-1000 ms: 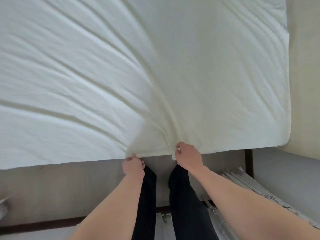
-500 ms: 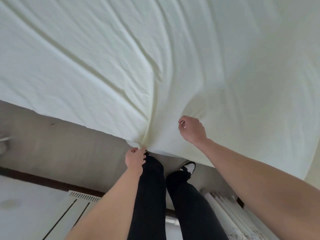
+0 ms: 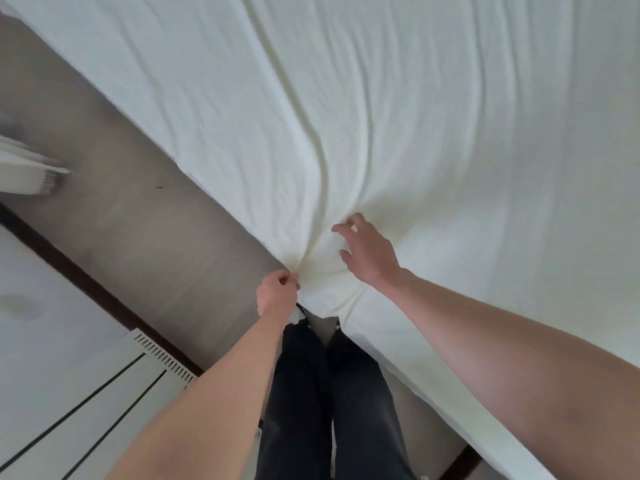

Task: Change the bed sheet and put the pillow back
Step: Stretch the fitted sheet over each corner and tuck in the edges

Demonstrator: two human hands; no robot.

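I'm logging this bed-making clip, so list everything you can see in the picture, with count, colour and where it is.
White wrinkled fabric bed sheet: one, white, spread across the bed, filling the top and right.
Grey-beige floor: one, diagonal strip left of the bed.
White slatted panel: one, white with dark lines, lower left.
Blurred white object: one, left edge; cannot tell what it is.
Dark trouser legs: two, bottom centre.
Left hand: fingers pinch the sheet's edge.
Right hand: fingers spread over the sheet.

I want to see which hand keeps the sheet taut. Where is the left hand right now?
In the head view, the left hand sits low, centre-left, pinching the bed sheet at its edge, just above the dark trousers.
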